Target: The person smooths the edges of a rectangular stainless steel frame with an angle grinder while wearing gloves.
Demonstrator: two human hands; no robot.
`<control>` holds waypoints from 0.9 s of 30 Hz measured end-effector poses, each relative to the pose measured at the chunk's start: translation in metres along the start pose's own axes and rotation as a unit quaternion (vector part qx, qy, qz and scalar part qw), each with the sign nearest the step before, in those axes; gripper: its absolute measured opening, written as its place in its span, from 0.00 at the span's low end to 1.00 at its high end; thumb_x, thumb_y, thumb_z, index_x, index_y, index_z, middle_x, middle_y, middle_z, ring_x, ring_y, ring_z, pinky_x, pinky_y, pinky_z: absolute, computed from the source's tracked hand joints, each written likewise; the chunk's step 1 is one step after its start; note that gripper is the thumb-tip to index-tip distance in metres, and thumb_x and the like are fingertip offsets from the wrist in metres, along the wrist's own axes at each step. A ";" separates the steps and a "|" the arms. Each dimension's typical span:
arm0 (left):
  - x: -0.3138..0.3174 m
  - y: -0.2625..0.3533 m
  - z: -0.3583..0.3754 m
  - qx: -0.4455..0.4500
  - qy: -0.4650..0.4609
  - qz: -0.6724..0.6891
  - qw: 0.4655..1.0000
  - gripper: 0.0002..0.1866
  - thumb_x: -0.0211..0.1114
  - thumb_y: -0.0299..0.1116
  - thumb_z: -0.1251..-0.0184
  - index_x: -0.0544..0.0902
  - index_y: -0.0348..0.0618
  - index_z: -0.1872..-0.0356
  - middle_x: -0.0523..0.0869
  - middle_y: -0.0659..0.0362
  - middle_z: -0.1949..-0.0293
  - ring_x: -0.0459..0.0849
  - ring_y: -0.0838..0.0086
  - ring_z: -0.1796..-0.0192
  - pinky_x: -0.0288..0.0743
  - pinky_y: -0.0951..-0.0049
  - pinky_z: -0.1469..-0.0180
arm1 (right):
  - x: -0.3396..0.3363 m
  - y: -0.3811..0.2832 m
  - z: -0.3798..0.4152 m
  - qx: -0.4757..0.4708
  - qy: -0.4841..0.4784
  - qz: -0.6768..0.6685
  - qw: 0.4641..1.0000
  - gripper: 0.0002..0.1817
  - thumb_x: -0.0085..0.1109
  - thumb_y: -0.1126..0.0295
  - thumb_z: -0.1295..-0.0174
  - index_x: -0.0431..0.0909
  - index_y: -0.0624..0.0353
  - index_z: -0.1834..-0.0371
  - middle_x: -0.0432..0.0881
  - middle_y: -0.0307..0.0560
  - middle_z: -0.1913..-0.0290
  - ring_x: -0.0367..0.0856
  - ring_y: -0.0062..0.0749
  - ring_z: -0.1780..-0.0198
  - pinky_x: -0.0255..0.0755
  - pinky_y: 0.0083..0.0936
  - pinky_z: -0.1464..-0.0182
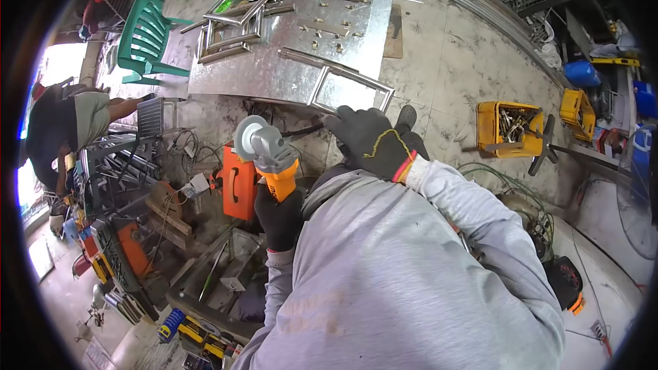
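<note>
My left hand [279, 219], in a dark glove, is wrapped round the orange body of an angle grinder [277, 171]. The grinder's pale round disc [252, 138] points up and to the left. My right hand [377, 140], also gloved in dark grey with a yellow thread across its back, lies at the near edge of the metal table [233, 81]. It is beside a small rectangular metal frame [353, 79]. Its fingers point left and are partly hidden, so whether they grip anything cannot be made out.
More metal frames [257, 27] and strips lie on the table. A green chair [145, 34] stands left of it. Another person [58, 123] bends at the far left. An orange case [238, 185] is beside the grinder. A yellow crate [490, 127] stands on the floor at right.
</note>
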State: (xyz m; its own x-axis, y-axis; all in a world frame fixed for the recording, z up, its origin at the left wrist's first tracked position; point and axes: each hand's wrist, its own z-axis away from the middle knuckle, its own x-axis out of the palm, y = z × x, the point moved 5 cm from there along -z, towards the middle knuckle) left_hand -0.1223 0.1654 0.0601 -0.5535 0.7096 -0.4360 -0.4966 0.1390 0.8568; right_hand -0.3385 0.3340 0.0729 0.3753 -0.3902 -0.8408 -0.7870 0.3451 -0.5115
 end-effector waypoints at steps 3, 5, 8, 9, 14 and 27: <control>-0.008 0.001 0.003 0.009 0.000 0.027 1.000 0.15 0.76 0.22 0.40 0.81 0.36 0.54 0.88 0.61 0.65 0.85 0.79 0.64 0.80 0.70 0.59 | 0.011 -0.010 -0.026 -0.025 0.006 0.055 0.998 0.28 0.73 0.70 0.41 0.83 0.54 0.35 0.84 0.49 0.53 0.89 0.47 0.56 0.80 0.47 0.54; -0.011 -0.009 0.005 -0.010 0.007 0.049 0.999 0.14 0.76 0.21 0.40 0.81 0.36 0.55 0.87 0.62 0.65 0.84 0.79 0.64 0.79 0.70 0.60 | 0.016 -0.013 -0.041 -0.022 -0.005 0.072 0.997 0.25 0.70 0.70 0.39 0.83 0.52 0.36 0.85 0.47 0.52 0.90 0.45 0.55 0.79 0.47 0.54; -0.013 -0.011 0.007 0.011 0.012 0.071 0.997 0.09 0.68 0.19 0.35 0.81 0.39 0.56 0.83 0.66 0.67 0.79 0.82 0.67 0.72 0.74 0.64 | 0.041 -0.005 -0.061 0.020 -0.018 0.139 0.990 0.21 0.68 0.68 0.36 0.85 0.48 0.38 0.87 0.45 0.53 0.91 0.44 0.53 0.78 0.48 0.53; -0.015 -0.011 0.008 0.015 0.013 0.071 0.997 0.09 0.68 0.19 0.35 0.81 0.39 0.56 0.83 0.66 0.67 0.79 0.82 0.67 0.72 0.74 0.64 | 0.058 0.003 -0.064 0.019 -0.014 0.140 0.990 0.21 0.68 0.68 0.36 0.85 0.48 0.38 0.87 0.45 0.53 0.91 0.44 0.53 0.78 0.48 0.53; -0.021 -0.017 0.007 0.028 0.007 0.075 0.997 0.09 0.68 0.18 0.36 0.81 0.39 0.57 0.83 0.66 0.68 0.80 0.82 0.68 0.72 0.74 0.65 | 0.078 0.018 -0.077 0.058 -0.066 0.142 0.986 0.21 0.69 0.67 0.35 0.86 0.46 0.37 0.88 0.47 0.51 0.91 0.46 0.47 0.79 0.51 0.50; -0.029 -0.037 0.001 -0.018 0.001 0.021 1.000 0.15 0.79 0.23 0.41 0.79 0.38 0.59 0.84 0.64 0.68 0.82 0.81 0.66 0.77 0.71 0.62 | -0.015 0.151 0.030 0.270 0.243 -0.302 0.882 0.21 0.68 0.69 0.25 0.86 0.61 0.31 0.91 0.42 0.47 0.88 0.27 0.50 0.83 0.28 0.45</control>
State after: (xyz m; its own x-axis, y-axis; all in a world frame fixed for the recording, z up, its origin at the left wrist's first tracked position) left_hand -0.0872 0.1398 0.0410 -0.5758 0.7125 -0.4010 -0.4966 0.0848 0.8638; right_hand -0.4484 0.4181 0.0031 0.2879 -0.9163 -0.2784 -0.1199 0.2539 -0.9598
